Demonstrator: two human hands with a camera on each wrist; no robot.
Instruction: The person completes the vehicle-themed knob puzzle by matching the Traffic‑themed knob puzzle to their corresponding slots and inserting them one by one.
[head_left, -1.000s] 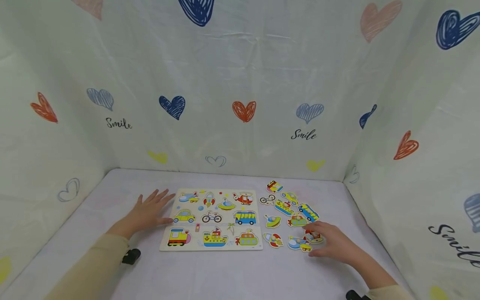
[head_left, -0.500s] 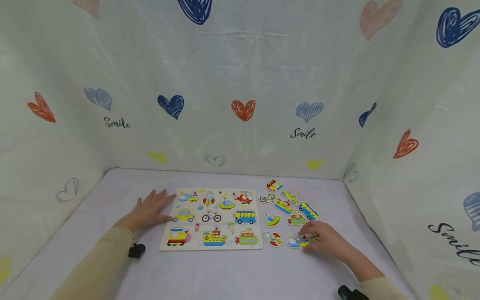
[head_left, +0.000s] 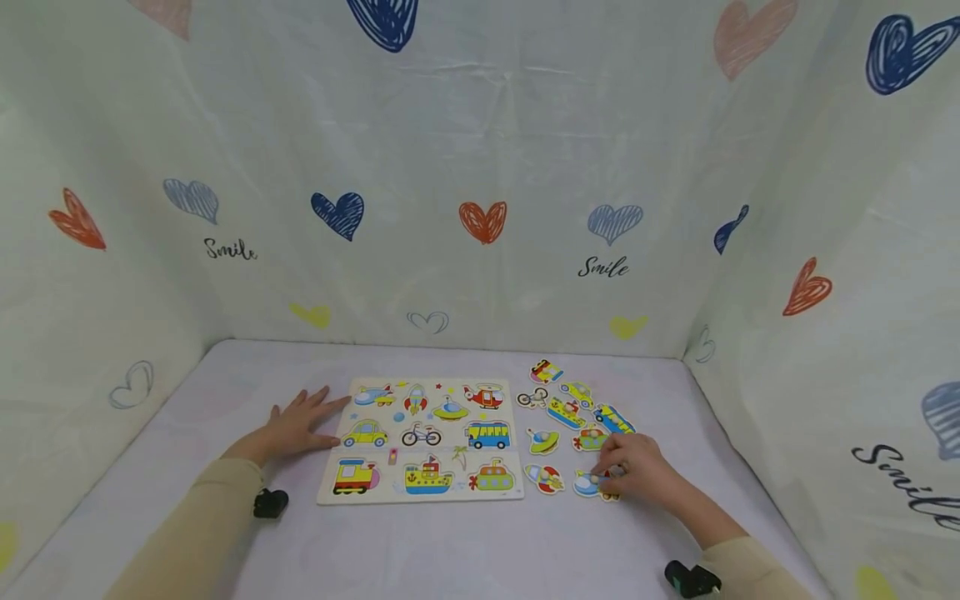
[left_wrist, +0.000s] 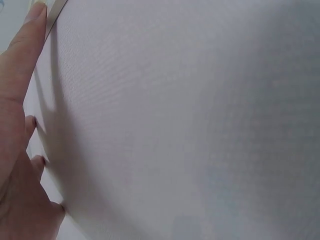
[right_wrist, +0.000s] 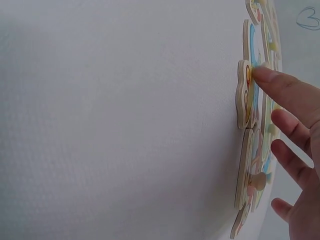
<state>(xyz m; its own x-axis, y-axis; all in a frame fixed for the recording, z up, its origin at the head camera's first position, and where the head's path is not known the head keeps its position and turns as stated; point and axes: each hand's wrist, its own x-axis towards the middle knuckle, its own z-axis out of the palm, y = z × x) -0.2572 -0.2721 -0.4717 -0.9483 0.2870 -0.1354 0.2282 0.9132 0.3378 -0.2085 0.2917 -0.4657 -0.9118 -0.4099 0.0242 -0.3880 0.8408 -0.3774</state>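
Observation:
A white puzzle board [head_left: 442,454] printed with vehicles lies flat on the table. My left hand [head_left: 295,429] rests at its left edge, fingers spread; in the left wrist view the thumb [left_wrist: 30,45] is on the board's edge. Right of the board, my right hand [head_left: 637,471] has its thumb and index finger at the small knob of the airplane puzzle piece [head_left: 587,485], pinching it. In the right wrist view the airplane piece [right_wrist: 245,95] lies low by the table, thumb tip at the knob, index finger hidden. The helicopter piece is covered by my hand in the head view.
Several other knobbed pieces lie right of the board: a rocket [head_left: 544,478], a flying saucer [head_left: 543,441], a submarine [head_left: 589,439], a ship [head_left: 566,412], a bus [head_left: 613,419], a car [head_left: 577,393], a bicycle [head_left: 532,398] and a train [head_left: 546,372]. Heart-printed cloth walls enclose the table.
My right hand has moved left onto the airplane piece, and its thumb and fingers have closed in at the knob. My left hand has stayed by the board's left edge.

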